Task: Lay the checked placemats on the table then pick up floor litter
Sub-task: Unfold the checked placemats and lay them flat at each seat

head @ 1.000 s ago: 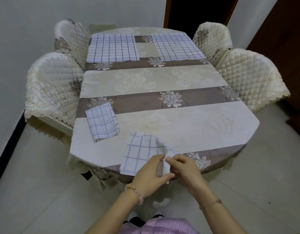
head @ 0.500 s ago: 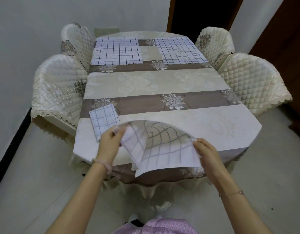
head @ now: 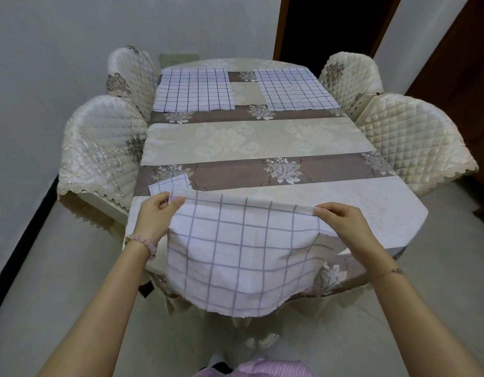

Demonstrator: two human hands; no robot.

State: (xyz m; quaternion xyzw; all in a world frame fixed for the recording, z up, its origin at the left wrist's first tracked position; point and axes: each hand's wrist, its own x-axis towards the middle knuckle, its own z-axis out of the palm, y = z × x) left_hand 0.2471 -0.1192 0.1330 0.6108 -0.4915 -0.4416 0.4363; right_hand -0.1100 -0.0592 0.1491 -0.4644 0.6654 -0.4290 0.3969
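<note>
A white checked placemat hangs unfolded over the near edge of the table. My left hand pinches its top left corner and my right hand pinches its top right corner, stretching the top edge flat just above the cloth. Behind my left hand lies a folded checked placemat, partly hidden. Two more checked placemats are spread flat at the far end, one on the left and one on the right.
Four quilted cream chairs flank the table: near left, far left, near right, far right. A dark doorway opens behind the table. Pale tiled floor surrounds it.
The placemat, folded and small on the near edge a second ago, has been shaken open. My hands have moved apart to its two top corners and it now hangs fully spread.
</note>
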